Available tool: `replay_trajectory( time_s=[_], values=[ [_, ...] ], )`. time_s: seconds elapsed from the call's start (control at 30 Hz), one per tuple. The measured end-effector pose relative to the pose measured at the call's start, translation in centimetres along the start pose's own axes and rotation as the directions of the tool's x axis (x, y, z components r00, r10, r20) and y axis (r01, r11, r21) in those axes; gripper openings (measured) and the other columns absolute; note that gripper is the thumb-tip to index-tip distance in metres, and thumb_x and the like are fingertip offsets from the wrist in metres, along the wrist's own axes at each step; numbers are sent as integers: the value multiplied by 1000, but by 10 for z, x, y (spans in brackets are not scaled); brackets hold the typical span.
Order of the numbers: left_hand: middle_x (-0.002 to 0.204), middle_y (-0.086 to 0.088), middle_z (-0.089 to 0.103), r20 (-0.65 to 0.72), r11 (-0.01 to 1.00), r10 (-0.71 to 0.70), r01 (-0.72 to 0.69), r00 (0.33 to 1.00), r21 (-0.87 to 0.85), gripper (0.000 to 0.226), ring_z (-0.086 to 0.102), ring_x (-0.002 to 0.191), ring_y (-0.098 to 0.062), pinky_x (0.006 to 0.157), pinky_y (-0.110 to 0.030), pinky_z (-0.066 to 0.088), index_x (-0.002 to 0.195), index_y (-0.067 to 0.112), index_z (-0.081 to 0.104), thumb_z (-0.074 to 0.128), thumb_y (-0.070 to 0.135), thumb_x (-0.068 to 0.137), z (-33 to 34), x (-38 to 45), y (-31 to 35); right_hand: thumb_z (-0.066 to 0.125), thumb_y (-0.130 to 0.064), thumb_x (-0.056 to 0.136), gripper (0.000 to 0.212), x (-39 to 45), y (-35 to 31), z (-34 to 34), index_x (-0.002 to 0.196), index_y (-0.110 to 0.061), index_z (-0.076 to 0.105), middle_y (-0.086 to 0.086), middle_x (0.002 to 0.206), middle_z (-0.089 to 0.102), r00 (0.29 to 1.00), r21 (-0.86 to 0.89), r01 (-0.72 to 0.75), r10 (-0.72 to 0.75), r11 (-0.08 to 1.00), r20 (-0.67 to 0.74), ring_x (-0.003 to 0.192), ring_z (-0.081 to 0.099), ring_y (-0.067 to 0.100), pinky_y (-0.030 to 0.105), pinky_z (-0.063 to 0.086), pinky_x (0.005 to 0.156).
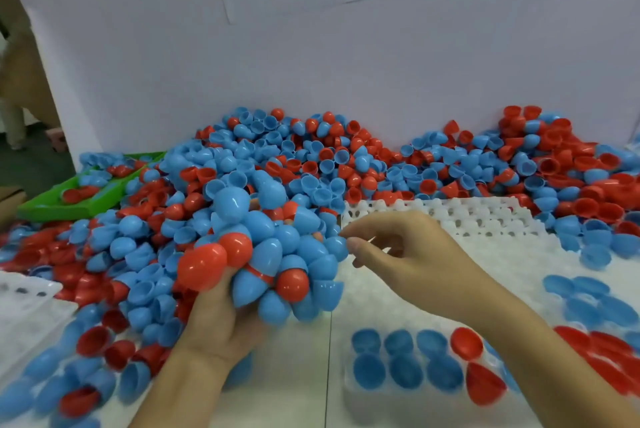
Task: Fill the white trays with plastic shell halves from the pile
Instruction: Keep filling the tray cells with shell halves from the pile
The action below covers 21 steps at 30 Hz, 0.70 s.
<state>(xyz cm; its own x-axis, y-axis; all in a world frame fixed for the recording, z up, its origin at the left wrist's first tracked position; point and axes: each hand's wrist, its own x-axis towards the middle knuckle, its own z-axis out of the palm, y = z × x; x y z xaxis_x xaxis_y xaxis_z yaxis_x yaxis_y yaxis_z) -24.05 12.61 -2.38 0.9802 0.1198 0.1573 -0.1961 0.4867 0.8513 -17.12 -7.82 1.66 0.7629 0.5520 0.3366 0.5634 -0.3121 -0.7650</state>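
Note:
A large pile of blue and red plastic shell halves (311, 157) covers the table against the white back board. My left hand (221, 316) grips a big handful of shell halves (277, 254), mostly blue with a few red, lifted above the table. My right hand (398, 247) reaches in from the right, its fingertips at a blue half on the handful's right edge. A white tray (485, 213) lies behind the right hand. Another white tray (349, 389) at the front holds several blue and red halves in its cells.
A green tray (45, 206) with a few halves stands at the left rear. A further white tray (24, 306) lies at the left edge. Loose halves are spread at the front left and far right. A paper sign hangs on the back board.

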Motion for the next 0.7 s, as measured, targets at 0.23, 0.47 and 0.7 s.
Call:
replay_trajectory(
  time_s=[0.23,0.47,0.7],
  values=[
    [99,-2,75,71,997,-8,13,997,-75,59,72,89,-17,83,-39,61,97,22,80,89,60,53,-1,4,-2,67,-18,93,10,3,5,7,86,-13,68,-5,85,68,998,74,-43,39,996,58,73,70,8,11,48,59],
    [86,-2,70,-124,988,-26,6,992,-157,46,70,82,-18,91,-41,55,97,19,73,64,57,73,0,8,0,61,-21,96,13,3,8,3,84,-18,61,-9,87,65,989,104,-102,90,989,115,79,73,7,16,50,59],
    [74,-1,69,-147,989,-52,31,988,-146,40,68,66,-14,69,-34,60,76,21,76,53,53,82,-1,12,-2,61,-23,96,7,3,13,3,90,-23,64,-14,98,65,994,98,-113,113,989,13,80,72,4,21,50,65]
  ],
)
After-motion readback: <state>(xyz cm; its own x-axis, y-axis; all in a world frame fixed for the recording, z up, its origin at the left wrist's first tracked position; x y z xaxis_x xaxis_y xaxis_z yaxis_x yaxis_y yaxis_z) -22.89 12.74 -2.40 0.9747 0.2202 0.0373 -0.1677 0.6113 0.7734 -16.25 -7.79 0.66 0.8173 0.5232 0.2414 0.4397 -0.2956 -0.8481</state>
